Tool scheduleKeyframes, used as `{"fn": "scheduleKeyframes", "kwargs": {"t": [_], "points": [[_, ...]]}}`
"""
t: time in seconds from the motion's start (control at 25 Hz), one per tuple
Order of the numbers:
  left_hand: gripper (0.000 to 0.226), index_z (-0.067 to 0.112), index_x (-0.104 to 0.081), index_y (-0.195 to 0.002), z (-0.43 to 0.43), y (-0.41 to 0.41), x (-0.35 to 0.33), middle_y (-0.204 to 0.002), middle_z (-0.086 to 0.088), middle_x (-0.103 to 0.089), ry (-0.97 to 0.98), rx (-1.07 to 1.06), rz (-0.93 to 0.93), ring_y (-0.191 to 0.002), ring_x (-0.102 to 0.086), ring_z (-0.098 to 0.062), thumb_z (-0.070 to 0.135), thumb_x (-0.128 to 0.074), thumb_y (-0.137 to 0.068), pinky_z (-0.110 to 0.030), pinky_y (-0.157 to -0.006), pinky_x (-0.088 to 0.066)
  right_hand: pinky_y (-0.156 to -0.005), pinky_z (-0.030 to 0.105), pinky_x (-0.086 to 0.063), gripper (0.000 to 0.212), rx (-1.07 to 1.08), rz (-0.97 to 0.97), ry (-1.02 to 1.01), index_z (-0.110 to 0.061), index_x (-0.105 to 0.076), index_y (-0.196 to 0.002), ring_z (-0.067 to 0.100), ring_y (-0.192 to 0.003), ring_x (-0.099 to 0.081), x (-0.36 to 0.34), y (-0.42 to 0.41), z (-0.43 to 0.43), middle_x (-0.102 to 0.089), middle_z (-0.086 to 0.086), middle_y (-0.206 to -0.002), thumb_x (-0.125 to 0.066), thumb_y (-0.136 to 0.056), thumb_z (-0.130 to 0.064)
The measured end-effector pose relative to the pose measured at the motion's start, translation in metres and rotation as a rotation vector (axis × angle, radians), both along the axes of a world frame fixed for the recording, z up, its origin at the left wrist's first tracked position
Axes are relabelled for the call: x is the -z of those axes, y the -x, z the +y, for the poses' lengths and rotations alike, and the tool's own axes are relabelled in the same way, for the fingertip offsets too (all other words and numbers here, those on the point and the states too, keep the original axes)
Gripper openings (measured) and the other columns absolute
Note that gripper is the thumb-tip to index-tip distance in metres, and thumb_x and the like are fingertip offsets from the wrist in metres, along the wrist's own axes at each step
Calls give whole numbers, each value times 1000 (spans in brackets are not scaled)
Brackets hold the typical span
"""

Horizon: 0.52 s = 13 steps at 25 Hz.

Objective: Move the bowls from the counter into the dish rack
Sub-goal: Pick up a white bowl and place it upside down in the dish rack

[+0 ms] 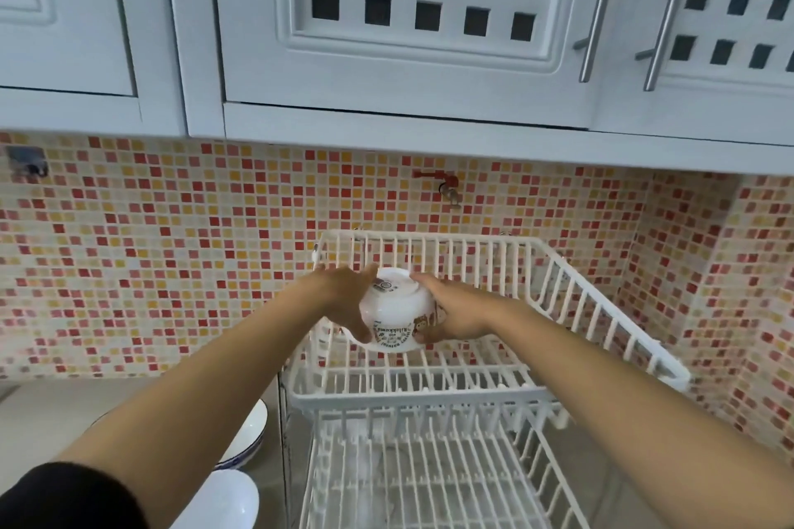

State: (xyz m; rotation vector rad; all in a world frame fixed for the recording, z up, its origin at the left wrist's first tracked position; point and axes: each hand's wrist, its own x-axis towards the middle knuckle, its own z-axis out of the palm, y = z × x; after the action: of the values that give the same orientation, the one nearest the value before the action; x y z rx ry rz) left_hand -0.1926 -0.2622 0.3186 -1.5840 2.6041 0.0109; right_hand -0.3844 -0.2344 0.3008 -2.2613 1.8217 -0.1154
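Observation:
A white bowl with cartoon print (393, 309) is held upside down, tilted, over the back left of the upper tier of a white wire dish rack (593, 314). My left hand (343, 301) grips its left side and my right hand (455, 309) grips its right side. Whether the bowl touches the rack wires I cannot tell. On the counter to the left of the rack, partly hidden under my left arm, sit a blue-rimmed white bowl (251, 432) and a plain white bowl (227, 503).
The rack's lower tier (429, 481) holds no dishes. A mosaic tile wall (172, 253) stands close behind the rack, with a small red tap (447, 185) above it. White wall cabinets (408, 34) hang low overhead. The grey counter (47, 412) runs to the left.

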Motion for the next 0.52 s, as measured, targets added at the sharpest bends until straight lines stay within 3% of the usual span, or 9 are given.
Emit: {"fn": "scheduleKeyframes", "kwargs": {"t": [0.16, 0.32, 0.4, 0.52], "points": [[100, 20, -13, -149, 11, -7, -5, -150, -8, -39, 26, -31, 107, -136, -38, -30, 37, -76, -74, -49, -116, -22, -105, 43, -39, 111, -43, -13, -25, -33, 4, -147, 28, -128, -43, -4, 4, -3, -34, 8, -149, -77, -71, -39], [76, 14, -20, -149, 29, -17, -13, -155, -10, -30, 107, -73, 262, -137, -38, -28, 34, -61, -88, -41, -113, -30, -105, 39, -39, 108, -118, -94, -13, -26, 6, -149, 27, -138, -29, -16, -4, 5, -8, 0, -158, -71, -74, -15], [60, 11, -27, -147, 40, -27, -19, -153, -9, -35, 214, -82, 337, -136, -41, -26, 28, -51, -95, -36, -111, -32, -113, 39, -29, 98, -177, -191, 92, -27, 2, -150, 23, -145, -14, -19, -17, 13, 3, -5, -160, -61, -77, -8], [46, 13, -38, -143, 60, -58, -19, -148, -7, -44, 367, -218, 531, -131, -47, -25, 26, -42, -99, -35, -107, -38, -114, 32, -9, 81, -296, -334, 253, -26, -3, -151, 14, -147, -1, -29, -55, 35, 2, -6, -160, -50, -87, -8]]}}
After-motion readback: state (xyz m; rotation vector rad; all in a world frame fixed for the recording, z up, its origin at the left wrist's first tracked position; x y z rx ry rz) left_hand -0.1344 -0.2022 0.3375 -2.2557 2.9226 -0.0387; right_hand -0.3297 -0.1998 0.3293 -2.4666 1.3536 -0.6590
